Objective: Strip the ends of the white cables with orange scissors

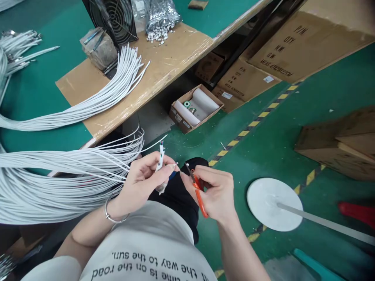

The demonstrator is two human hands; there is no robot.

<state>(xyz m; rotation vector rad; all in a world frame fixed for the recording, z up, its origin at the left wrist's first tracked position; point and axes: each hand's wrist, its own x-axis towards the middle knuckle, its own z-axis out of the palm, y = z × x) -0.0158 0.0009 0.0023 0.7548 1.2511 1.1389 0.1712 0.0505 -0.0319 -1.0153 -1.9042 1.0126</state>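
My left hand (149, 173) is closed around several white cables (161, 157); their upper ends show small coloured wire tips. A thin cable end sticks out between thumb and forefinger towards the right. In my right hand (215, 189) is a pair of scissors (200, 201) with orange handles, the blades pointing up and left. The blade tips are near the cable end at my left fingertips; whether they touch it I cannot tell. A thick bundle of white cables (58, 171) runs from the left side to beside my left wrist.
On the green table (43, 84), a second cable bundle (117, 89) lies over cardboard (181, 50). Behind it stand a black fan (118, 19), a taped block (99, 48) and small white parts (159, 34). An open box (202, 107) and a white round base (274, 195) stand on the floor.
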